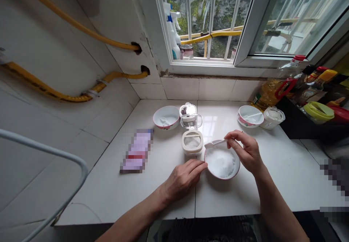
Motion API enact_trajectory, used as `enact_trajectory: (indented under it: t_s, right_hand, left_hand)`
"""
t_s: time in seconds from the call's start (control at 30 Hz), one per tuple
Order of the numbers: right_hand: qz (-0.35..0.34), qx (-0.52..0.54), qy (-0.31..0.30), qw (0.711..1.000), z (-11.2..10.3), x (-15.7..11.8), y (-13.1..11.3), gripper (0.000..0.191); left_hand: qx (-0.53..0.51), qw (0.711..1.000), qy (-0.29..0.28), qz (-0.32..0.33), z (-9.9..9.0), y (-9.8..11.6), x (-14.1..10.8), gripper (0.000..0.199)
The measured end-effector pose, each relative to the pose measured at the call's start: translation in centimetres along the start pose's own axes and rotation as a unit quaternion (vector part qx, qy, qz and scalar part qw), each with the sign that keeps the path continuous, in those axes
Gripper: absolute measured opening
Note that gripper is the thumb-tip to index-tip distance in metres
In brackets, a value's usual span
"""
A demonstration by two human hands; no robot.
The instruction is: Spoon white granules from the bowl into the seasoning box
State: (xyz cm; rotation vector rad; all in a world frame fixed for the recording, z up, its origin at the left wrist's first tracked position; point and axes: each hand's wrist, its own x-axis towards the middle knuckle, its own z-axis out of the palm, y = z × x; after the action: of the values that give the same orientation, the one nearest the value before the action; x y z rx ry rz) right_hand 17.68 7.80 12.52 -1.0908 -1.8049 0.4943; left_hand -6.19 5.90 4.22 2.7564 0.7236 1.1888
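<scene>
A white bowl point(236, 170) with a red rim holds a heap of white powder point(223, 163). My left hand point(185, 176) has its fingers together, their tips on the bowl's left rim. Between the thumb and fingers of my right hand point(244, 149) is the handle of a small white spoon point(214, 144), held over the bowl's far rim. Just left of the bowl stands an open clear container point(192, 142) with white powder inside, its lid point(191, 121) tipped back. Behind it is a similar container point(188, 110).
A bowl with a spoon point(166, 117) sits at the back left, near a blurred purple packet point(137, 150). At the back right are another bowl point(250, 116), a lidded jar point(272, 117), an oil bottle point(268, 91) and a dark rack point(296, 120) of bottles.
</scene>
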Motion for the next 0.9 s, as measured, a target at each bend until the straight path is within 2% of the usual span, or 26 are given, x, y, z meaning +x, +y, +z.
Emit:
enact_trajectory:
  t_s: [0.17, 0.33, 0.47, 0.63, 0.77, 0.9]
  right_hand:
    - [0.014, -0.053, -0.156, 0.986, -0.2, 0.0, 0.4, 0.02]
    - [0.066, -0.074, -0.216, 0.971, 0.7, -0.2, 0.3, 0.022]
    - [0.144, -0.015, -0.21, 0.967, 0.7, -0.1, 0.1, 0.019]
    - [0.241, 0.086, -0.167, 0.952, 0.3, 0.2, 0.3, 0.015]
    - [0.277, 0.131, -0.135, 0.942, 0.1, 0.5, 0.7, 0.014]
    - [0.286, 0.155, -0.107, 0.94, 0.1, 0.7, 0.8, 0.015]
  left_hand:
    - [-0.006, 1.0, -0.003, 0.0, -0.1, 0.0, 0.1, 0.032]
    - [-0.008, 1.0, -0.005, -0.002, -0.2, 0.1, 0.1, 0.032]
    - [-0.003, 1.0, -0.001, 0.001, -0.2, 0.1, 0.1, 0.03]
    - [-0.007, 1.0, -0.004, 0.001, -0.1, 0.0, 0.1, 0.032]
    - [-0.01, 1.0, -0.001, 0.003, -0.1, 0.1, 0.1, 0.03]
    - [-0.013, 1.0, -0.001, 0.006, -0.1, 0.1, 0.2, 0.03]
